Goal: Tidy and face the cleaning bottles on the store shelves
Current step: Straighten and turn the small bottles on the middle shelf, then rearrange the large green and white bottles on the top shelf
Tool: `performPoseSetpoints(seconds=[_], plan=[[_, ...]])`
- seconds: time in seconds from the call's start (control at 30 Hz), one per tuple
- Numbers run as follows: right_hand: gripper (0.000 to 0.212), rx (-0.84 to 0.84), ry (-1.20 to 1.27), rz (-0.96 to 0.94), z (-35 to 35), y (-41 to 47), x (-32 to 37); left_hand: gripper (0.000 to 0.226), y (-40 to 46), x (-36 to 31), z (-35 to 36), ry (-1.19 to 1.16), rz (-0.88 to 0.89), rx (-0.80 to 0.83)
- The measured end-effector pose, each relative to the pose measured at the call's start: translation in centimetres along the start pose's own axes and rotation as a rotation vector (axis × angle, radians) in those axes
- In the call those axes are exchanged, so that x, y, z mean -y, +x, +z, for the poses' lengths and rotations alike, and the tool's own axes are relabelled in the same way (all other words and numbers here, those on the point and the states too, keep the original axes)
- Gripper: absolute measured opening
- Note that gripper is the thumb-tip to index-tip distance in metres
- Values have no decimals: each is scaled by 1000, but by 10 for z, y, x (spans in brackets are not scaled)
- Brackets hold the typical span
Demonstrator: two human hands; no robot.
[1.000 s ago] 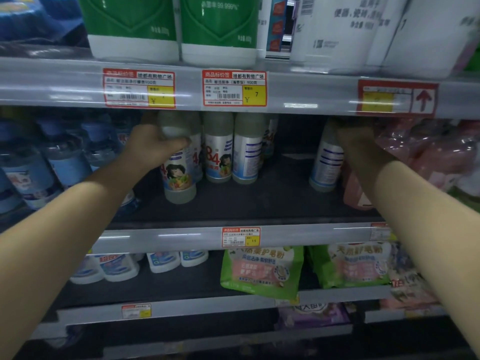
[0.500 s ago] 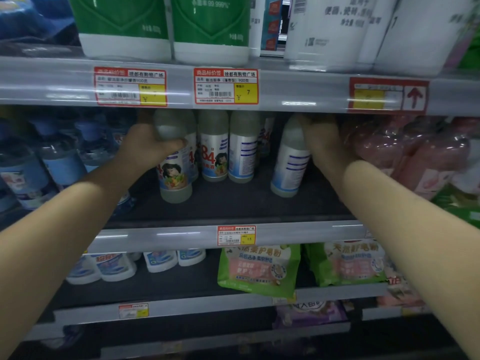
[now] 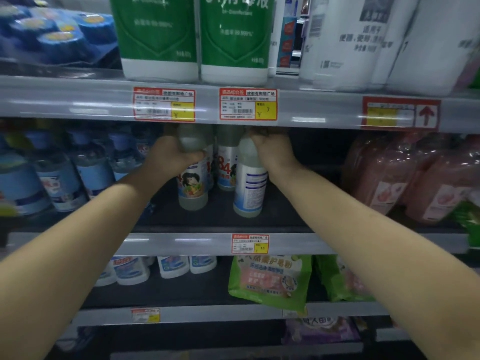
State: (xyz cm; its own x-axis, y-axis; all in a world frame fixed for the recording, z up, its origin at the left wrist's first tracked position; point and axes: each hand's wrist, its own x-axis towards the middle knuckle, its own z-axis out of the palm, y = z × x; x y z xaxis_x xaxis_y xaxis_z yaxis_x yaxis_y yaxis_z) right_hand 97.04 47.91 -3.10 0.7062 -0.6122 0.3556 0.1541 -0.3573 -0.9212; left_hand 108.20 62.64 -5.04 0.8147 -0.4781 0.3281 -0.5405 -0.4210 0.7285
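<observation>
Head view: our left hand [image 3: 173, 156] grips the cartoon-label bottle [image 3: 192, 184] by its neck; our right hand [image 3: 272, 149] grips the striped-label bottle [image 3: 250, 189], just beside.

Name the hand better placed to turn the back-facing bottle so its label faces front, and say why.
Right. The right hand already grips the neck of the back-facing bottle, whose small-print side faces out. The left hand is occupied holding the front-facing bottle.
</observation>
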Motion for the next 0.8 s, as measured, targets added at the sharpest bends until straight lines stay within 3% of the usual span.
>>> performPoseSetpoints(seconds=[0.53, 0.6, 0.67, 0.73, 0.8], plan=[[30, 66, -98, -156, 32, -4, 2, 21, -4, -1, -6, -20, 63, 82], [28, 103, -177, -152, 29, -10, 2, 27, -8, -1, -8, 59, 89, 89], [25, 153, -264, -159, 27, -16, 2, 48, -13, 1, -12, 205, 154, 36], [30, 198, -423, -160, 24, -21, 6, 77, -22, -4, -18, 321, 154, -19], [41, 207, -594, -131, 18, -30, 14, 82, -33, -13, -24, 349, 158, -37]])
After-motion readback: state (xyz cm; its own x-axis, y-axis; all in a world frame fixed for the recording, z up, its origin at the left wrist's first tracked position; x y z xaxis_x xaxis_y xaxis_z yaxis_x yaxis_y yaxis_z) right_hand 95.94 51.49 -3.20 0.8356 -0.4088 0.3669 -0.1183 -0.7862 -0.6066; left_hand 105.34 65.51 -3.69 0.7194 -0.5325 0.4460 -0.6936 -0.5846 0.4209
